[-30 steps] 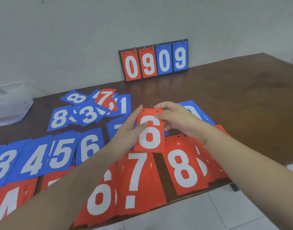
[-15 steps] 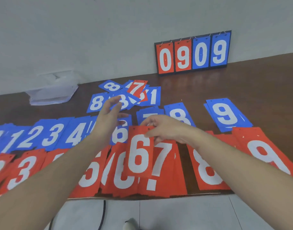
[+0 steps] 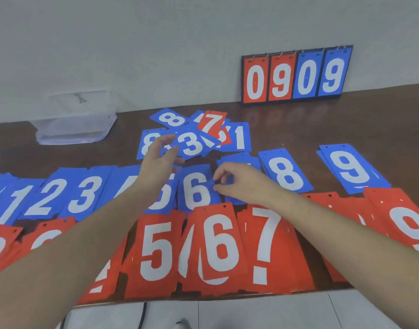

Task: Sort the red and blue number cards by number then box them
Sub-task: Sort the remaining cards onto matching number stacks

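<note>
Sorted blue cards run in a row from 1 (image 3: 12, 203) to 9 (image 3: 349, 168), and a red row lies nearer me. A red 6 card (image 3: 219, 245) lies on the red 6 pile between the red 5 (image 3: 156, 250) and the red 7 (image 3: 265, 241). My left hand (image 3: 159, 157) hovers with spread fingers at the left edge of the blue 3 card (image 3: 191, 144), on top of the unsorted heap. My right hand (image 3: 239, 181) hangs with loosely curled fingers over the blue 7 pile, next to the blue 6 (image 3: 195, 189), and holds nothing.
A clear plastic box (image 3: 75, 119) stands at the back left by the wall. A flip scoreboard (image 3: 296, 77) reading 0909 leans at the back right. The unsorted heap also holds a red 7 (image 3: 212, 122) and blue 8s. The table's front edge (image 3: 227, 299) is just below the red row.
My right hand has let go of the red 6 card onto the red 6 pile and drawn back over the blue row. My left hand has reached farther toward the blue 3.
</note>
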